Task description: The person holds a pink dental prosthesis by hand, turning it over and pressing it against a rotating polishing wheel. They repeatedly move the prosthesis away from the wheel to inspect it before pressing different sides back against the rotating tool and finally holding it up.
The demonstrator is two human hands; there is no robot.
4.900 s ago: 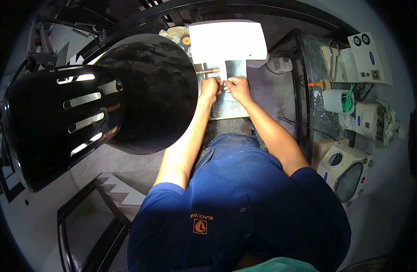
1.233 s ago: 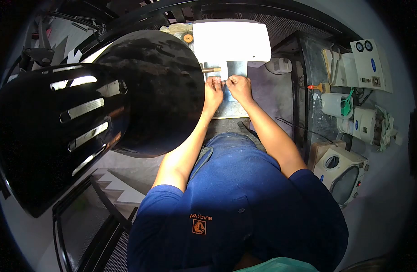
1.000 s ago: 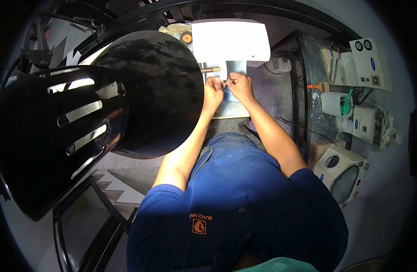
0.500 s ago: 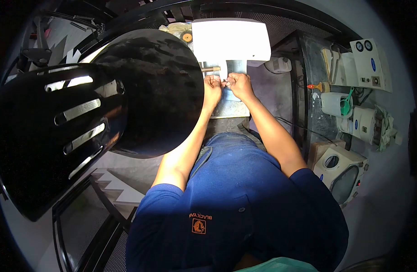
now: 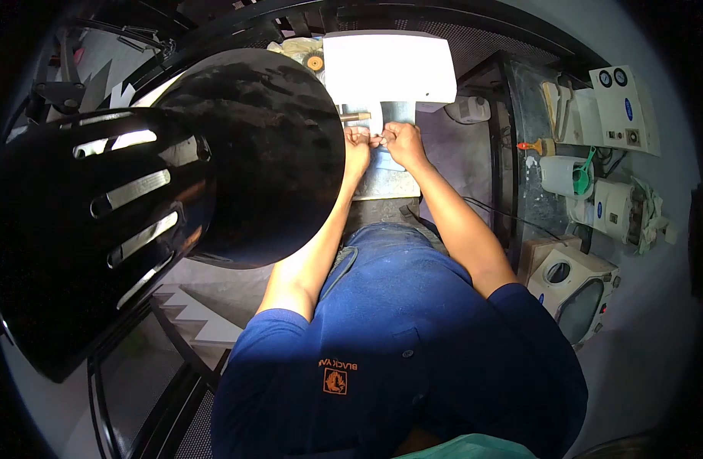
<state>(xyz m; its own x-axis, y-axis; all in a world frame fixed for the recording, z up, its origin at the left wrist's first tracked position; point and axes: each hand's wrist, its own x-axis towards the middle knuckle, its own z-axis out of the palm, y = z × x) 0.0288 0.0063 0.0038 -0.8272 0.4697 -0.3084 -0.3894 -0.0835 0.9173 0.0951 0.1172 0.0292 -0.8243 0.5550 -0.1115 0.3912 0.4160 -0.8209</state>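
Note:
My left hand [image 5: 358, 147] and my right hand [image 5: 403, 144] meet over the bench, fingers pinched close together. Whatever small piece lies between the fingertips is too small to name. Just beyond them stands a white machine [image 5: 390, 69] with a broad, brightly lit hood and a narrow white upright [image 5: 377, 118] reaching down toward my fingers. A brass-coloured rod [image 5: 358, 117] sticks out on the left, beside that upright. Below my hands lies a pale metal-like work surface [image 5: 386, 186] with something bluish on it.
A large black lamp shade [image 5: 267, 161] fills the left, close to my left forearm. On the right-hand bench are a brush [image 5: 537, 146], a white container [image 5: 558, 174] with a green scoop [image 5: 583, 176], and a gauge panel [image 5: 625, 111]. A boxy white device [image 5: 577, 294] sits nearer.
Both hands stay at the same spot, with only slight shifts of the fingers. The lamp shade appears a touch lower in view.

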